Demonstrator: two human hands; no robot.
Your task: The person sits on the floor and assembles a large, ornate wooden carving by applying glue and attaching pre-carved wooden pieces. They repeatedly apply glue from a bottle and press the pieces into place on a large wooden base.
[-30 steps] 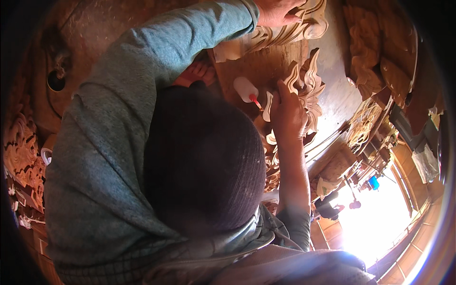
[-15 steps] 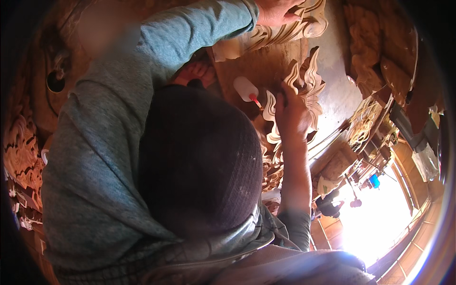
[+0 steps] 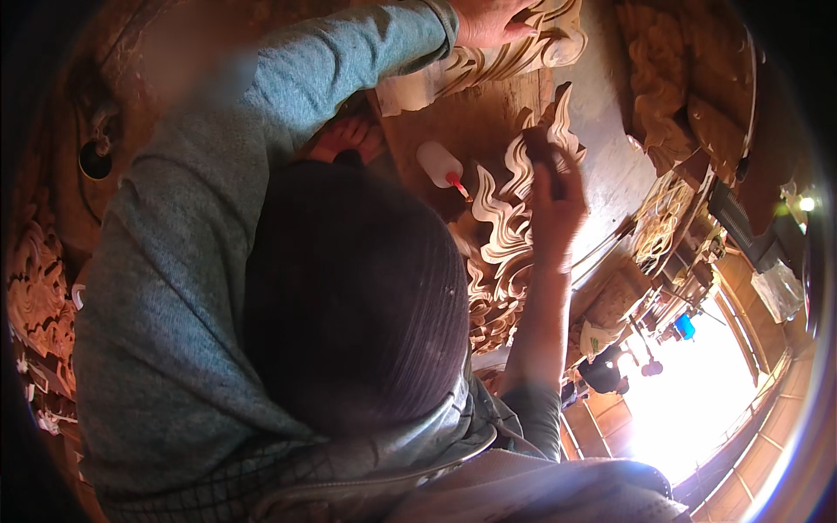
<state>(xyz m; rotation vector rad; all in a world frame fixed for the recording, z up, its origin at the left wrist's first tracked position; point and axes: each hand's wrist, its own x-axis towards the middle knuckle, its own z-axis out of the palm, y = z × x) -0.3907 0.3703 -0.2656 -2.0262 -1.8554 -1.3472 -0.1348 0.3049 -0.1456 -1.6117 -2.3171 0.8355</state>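
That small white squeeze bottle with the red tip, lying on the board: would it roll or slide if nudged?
The squeeze bottle lies on its side on the wooden board, so its rounded body would probably roll. It looks like soft plastic, likely light and squashy. The carved wooden scrollwork beside its tip might stop it.

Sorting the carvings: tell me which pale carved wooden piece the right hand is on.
The pale flame-shaped wooden carving beside the white red-tipped squeeze bottle, under the right hand. The other pale scrolled carving lies under the left hand.
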